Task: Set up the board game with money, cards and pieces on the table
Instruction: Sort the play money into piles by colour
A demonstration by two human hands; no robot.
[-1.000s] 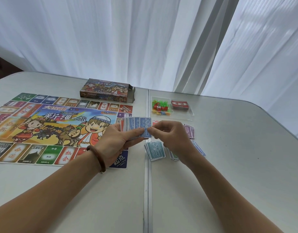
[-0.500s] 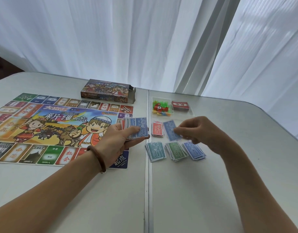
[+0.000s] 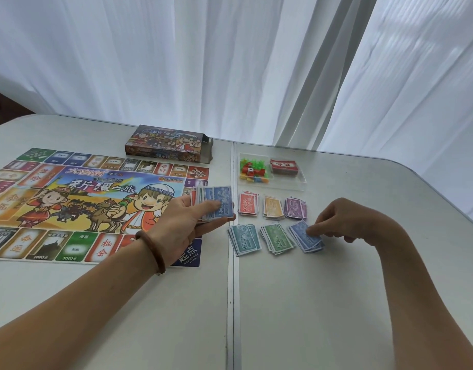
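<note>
Your left hand (image 3: 185, 222) grips a fanned stack of play money (image 3: 215, 202), thumb pressed on a blue 2000 note on top, held over the right edge of the game board (image 3: 69, 198). Right of the board, past the table seam, six sorted piles lie in two rows of three. The far row is a red pile (image 3: 248, 204), an orange pile (image 3: 273, 208) and a purple pile (image 3: 296, 208). The near row is a teal pile (image 3: 244, 239), a green pile (image 3: 276, 238) and a blue pile (image 3: 306, 237). Your right hand (image 3: 344, 218) has its fingertips pinched down on the blue pile, touching its top note. Beyond the piles, one clear tray (image 3: 300, 180) holds small coloured pieces (image 3: 252, 172) and one red card deck (image 3: 284, 166). One game box (image 3: 168, 142) lies just behind the board's far edge on the white table (image 3: 336, 303).
</note>
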